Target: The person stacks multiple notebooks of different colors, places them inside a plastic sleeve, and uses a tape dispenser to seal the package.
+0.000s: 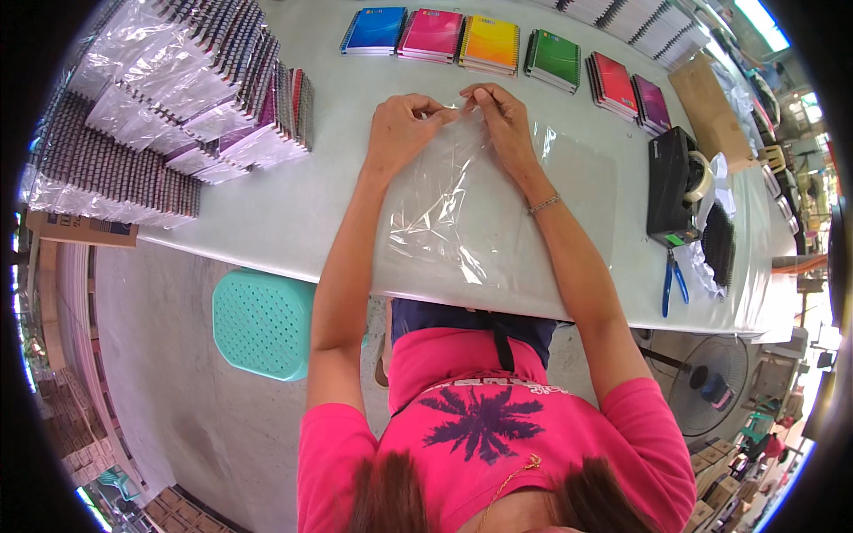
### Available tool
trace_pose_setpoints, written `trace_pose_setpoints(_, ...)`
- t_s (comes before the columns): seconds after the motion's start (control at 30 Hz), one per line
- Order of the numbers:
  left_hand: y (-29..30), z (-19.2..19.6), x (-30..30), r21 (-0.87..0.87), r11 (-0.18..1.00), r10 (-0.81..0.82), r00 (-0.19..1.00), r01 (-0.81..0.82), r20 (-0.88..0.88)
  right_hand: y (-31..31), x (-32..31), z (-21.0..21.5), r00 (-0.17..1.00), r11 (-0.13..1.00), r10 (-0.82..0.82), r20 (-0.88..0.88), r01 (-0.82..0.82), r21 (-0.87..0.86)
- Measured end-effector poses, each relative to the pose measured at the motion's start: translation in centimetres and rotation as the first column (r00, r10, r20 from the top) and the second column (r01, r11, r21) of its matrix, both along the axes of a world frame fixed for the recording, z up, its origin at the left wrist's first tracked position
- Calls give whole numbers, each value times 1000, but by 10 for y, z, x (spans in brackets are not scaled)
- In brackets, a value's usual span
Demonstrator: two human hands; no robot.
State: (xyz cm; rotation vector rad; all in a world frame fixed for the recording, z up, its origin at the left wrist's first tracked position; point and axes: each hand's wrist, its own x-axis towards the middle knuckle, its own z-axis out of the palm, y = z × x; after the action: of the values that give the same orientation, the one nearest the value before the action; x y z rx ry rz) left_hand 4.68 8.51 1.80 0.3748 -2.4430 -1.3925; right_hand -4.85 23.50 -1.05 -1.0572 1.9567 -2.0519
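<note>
A clear plastic bag (453, 209) lies across the table in front of me, crinkled and shiny between my forearms. My left hand (410, 126) pinches its far edge between thumb and fingers. Close beside it, my right hand (500, 118) grips the same edge, thumb against the fingers. Flat under my right forearm is more clear plastic (577, 186). Beyond my hands stand short stacks of spiral notebooks in a row: blue (374, 31), pink (432, 34), yellow (490, 43), green (553, 59), red (612, 84) and purple (651, 102).
Tall piles of plastic-wrapped spiral notebooks (178, 89) fill the table's left side. To the right are a black tape dispenser (673, 182), blue-handled pliers (674, 284) and a cardboard box (711, 111). A teal stool (262, 324) and a fan (711, 382) stand below the table's edge.
</note>
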Motion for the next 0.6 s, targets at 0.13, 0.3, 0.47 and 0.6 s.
trace_pose_setpoints(0.13, 1, -10, -1, 73, 997, 14, 1000, -14, 1, -2, 7, 2, 988, 988, -152, -3, 152, -15)
trace_pose_setpoints(0.3, 1, -10, -5, 30, 995, 98, 987, -95, -131, 5, -10, -5, 954, 975, 103, 281, -42, -217)
trace_pose_setpoints(0.47, 5, -2, 0, -167, 981, 64, 982, -94, -177, 1, -8, -6, 963, 985, 55, 263, -10, -170)
trace_pose_setpoints(0.6, 14, 3, 3, -77, 995, -63, 998, 61, -25, 2, -5, -3, 981, 990, 49, 186, -23, -139)
